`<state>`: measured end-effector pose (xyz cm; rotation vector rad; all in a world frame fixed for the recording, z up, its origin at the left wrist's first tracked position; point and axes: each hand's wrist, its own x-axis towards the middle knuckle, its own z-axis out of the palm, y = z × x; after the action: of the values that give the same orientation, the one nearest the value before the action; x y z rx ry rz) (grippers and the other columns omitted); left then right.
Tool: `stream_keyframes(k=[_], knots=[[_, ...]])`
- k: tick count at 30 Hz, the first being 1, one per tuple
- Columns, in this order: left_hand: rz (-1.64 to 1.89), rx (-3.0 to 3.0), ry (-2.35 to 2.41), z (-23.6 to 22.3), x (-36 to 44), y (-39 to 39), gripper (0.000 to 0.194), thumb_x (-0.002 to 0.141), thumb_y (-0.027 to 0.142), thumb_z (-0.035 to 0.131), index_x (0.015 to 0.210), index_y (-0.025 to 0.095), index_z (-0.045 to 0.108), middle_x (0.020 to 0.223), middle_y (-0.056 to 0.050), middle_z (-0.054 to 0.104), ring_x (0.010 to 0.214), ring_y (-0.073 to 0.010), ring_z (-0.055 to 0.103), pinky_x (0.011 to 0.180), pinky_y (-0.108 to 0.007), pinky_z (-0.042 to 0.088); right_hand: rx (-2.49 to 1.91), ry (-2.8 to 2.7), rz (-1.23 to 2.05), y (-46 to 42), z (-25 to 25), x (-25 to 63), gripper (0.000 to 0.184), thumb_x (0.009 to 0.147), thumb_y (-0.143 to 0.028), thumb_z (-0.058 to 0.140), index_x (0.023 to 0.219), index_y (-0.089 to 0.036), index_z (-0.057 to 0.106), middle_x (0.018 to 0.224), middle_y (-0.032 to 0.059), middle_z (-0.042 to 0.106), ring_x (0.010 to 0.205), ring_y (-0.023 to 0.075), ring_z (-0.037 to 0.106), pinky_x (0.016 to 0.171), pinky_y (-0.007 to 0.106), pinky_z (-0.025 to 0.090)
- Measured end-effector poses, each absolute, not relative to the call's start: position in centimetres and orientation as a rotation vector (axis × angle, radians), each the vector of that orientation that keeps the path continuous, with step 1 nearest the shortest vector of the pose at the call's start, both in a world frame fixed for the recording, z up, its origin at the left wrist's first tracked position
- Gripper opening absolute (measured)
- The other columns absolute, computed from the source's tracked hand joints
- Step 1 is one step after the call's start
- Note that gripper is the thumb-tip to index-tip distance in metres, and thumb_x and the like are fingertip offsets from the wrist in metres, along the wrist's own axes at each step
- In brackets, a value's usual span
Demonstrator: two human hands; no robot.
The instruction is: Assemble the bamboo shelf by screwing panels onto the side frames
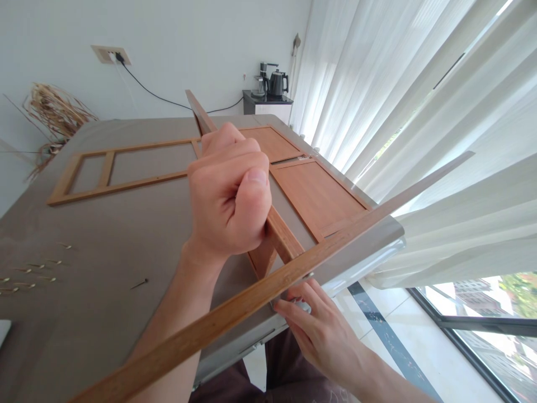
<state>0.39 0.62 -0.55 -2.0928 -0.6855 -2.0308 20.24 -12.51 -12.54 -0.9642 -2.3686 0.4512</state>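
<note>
My left hand (pixel 229 190) is closed in a fist around a wooden crosspiece (pixel 286 235) of a frame. The crosspiece tilts up from the table and meets a long wooden bar (pixel 235 305) that runs across in front of me. Under that joint, my right hand (pixel 323 327) has its fingers bent and drawn together against the bar's near side. A small metal screw head (pixel 309 276) shows just above those fingers. Whatever they pinch is mostly hidden. Another wooden board (pixel 197 112) of the frame rises beyond my left fist.
On the covered table (pixel 104 240) lie a flat wooden frame (pixel 107 168) and wooden panels (pixel 323 193). Several small screws (pixel 29 271) are at the left, with one longer screw (pixel 140 283) nearer. Curtains (pixel 377 84) hang along the right side. A kettle (pixel 277 83) stands beyond.
</note>
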Motion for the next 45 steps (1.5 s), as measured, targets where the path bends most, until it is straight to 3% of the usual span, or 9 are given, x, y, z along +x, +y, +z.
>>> stream_keyframes(k=[7,16,21,28,45], knots=[[-2.015,-2.136,-0.699,-0.3,0.3,0.3,0.038,0.090,0.024,0.044,0.054,0.020,0.030,0.050,0.002,0.032,0.053,-0.0159,0.034,0.067,-0.043,0.031,-0.939,-2.434,0.306,-12.6,-11.9,20.1,0.031,0.095,0.001,0.048,0.116,-0.015,0.063,0.102,0.0097,0.061,0.090,0.0215,0.053,0.074,0.034,0.052],[-1.976,-2.185,-0.781,0.1,0.3,-0.3,0.039,0.092,0.025,0.044,0.055,0.020,0.030,0.050,0.001,0.035,0.056,-0.0170,0.036,0.069,-0.042,0.032,-0.939,-2.527,0.151,-12.9,-11.5,19.7,0.031,0.095,0.001,0.042,0.114,-0.012,0.063,0.099,0.0112,0.060,0.084,0.0229,0.051,0.069,0.037,0.051],[-1.960,-2.166,-0.736,0.2,0.2,-0.2,0.044,0.095,0.030,0.045,0.056,0.020,0.028,0.050,0.002,0.032,0.057,-0.0168,0.035,0.068,-0.038,0.032,-1.001,-2.445,0.295,-13.1,-11.3,19.5,0.027,0.096,0.000,0.046,0.110,-0.015,0.064,0.102,0.0108,0.060,0.089,0.0227,0.053,0.073,0.036,0.053],[-1.969,-2.181,-0.835,0.4,0.4,-0.8,0.037,0.089,0.021,0.042,0.054,0.021,0.029,0.049,0.001,0.035,0.060,-0.0189,0.034,0.070,-0.042,0.033,-1.037,-2.225,0.612,-12.6,-13.1,20.0,0.025,0.100,-0.007,0.052,0.111,-0.024,0.066,0.105,0.0062,0.058,0.096,0.0203,0.055,0.082,0.035,0.053],[-2.042,-2.129,-0.679,-0.2,0.3,0.3,0.042,0.091,0.027,0.045,0.053,0.019,0.029,0.047,0.001,0.033,0.050,-0.0152,0.034,0.064,-0.045,0.030,-1.082,-2.077,0.706,-13.0,-14.1,19.9,0.023,0.100,-0.010,0.057,0.107,-0.028,0.070,0.103,0.0043,0.060,0.096,0.0194,0.055,0.080,0.033,0.051]])
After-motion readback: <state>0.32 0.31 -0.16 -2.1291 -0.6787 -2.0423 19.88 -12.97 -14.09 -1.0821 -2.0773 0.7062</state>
